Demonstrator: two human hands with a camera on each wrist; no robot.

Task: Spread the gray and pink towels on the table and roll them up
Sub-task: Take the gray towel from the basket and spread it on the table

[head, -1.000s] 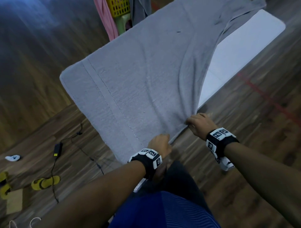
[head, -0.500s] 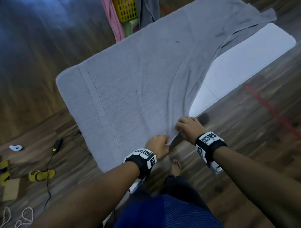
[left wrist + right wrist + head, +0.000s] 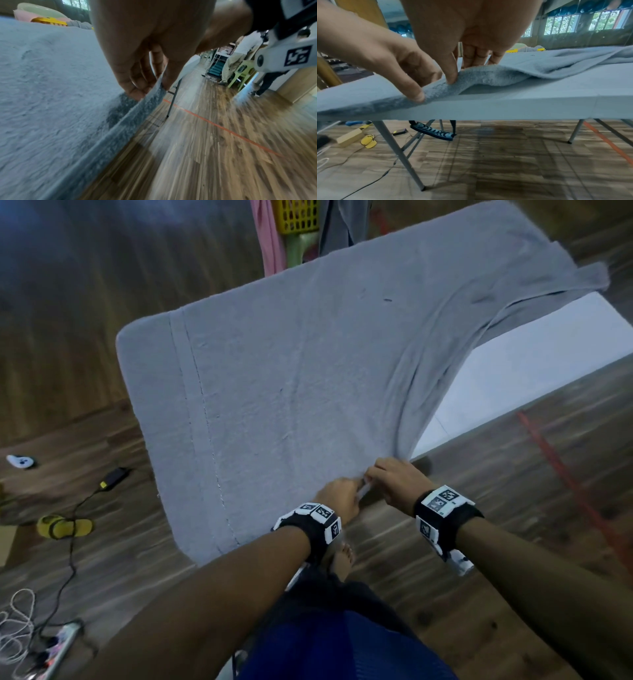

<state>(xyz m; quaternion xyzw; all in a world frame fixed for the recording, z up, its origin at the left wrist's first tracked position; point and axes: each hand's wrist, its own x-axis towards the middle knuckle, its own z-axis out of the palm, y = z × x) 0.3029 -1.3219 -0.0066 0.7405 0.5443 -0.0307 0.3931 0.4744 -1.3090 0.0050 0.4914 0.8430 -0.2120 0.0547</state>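
Note:
The gray towel (image 3: 291,392) lies over the left part of the white table (image 3: 548,344), with a long wrinkled fold running from the far right corner to the near edge. My left hand (image 3: 356,491) and right hand (image 3: 373,475) sit side by side at that near edge. In the left wrist view my left hand (image 3: 150,88) pinches the towel's hem (image 3: 130,121). In the right wrist view my right hand (image 3: 458,73) pinches the raised fold (image 3: 488,78) between thumb and fingers. The pink towel (image 3: 270,237) hangs behind the table.
A yellow basket (image 3: 298,215), a green chair (image 3: 296,248) and another gray cloth (image 3: 342,224) stand behind the table. On the wooden floor lie yellow sandals (image 3: 65,525), a charger with cable (image 3: 113,474), a power strip (image 3: 58,648) and a red tape line (image 3: 565,481). People stand far off (image 3: 240,54).
My right hand has slid left along the near table edge toward my left hand, drawing the towel's fold with it. The left hand has stayed almost in place.

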